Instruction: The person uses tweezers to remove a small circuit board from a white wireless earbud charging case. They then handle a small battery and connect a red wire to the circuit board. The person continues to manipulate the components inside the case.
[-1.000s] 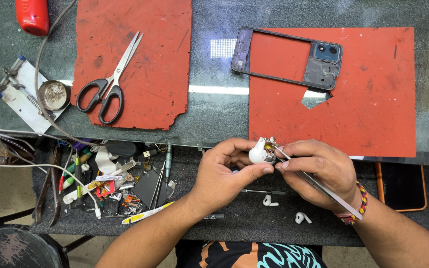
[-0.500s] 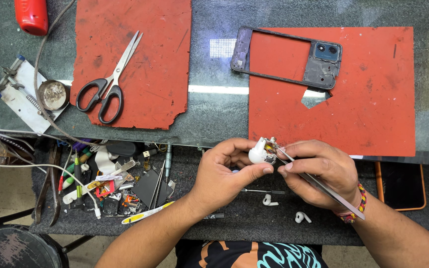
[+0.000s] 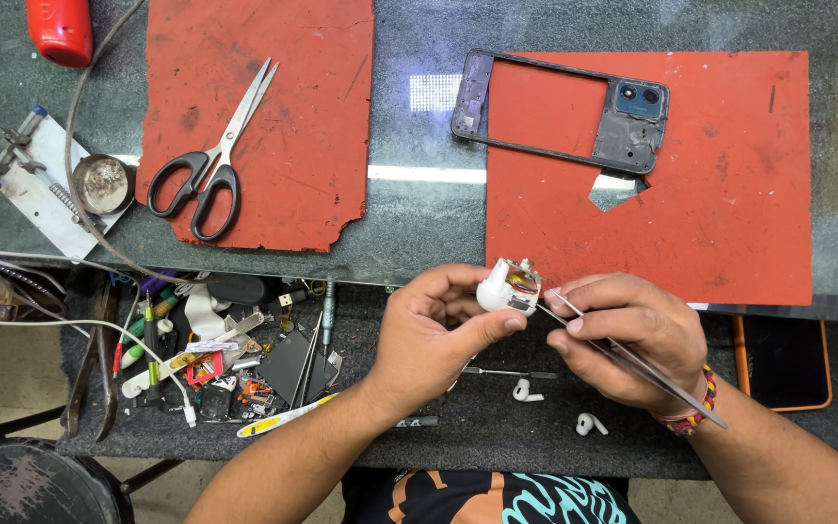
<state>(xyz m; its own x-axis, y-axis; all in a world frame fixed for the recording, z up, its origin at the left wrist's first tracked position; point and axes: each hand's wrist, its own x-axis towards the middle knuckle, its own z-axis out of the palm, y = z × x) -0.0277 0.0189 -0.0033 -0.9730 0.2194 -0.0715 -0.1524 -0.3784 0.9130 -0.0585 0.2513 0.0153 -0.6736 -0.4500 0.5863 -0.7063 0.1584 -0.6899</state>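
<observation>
Head view, glass worktop (image 3: 419, 223), red mats (image 3: 273, 126), scissors (image 3: 210, 155), cluttered tool tray (image 3: 215, 359).

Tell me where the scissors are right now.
In the head view, the scissors lie upper left on the left red mat, black handles toward the person, beside a small round metal tin and well away from both hands.
</observation>
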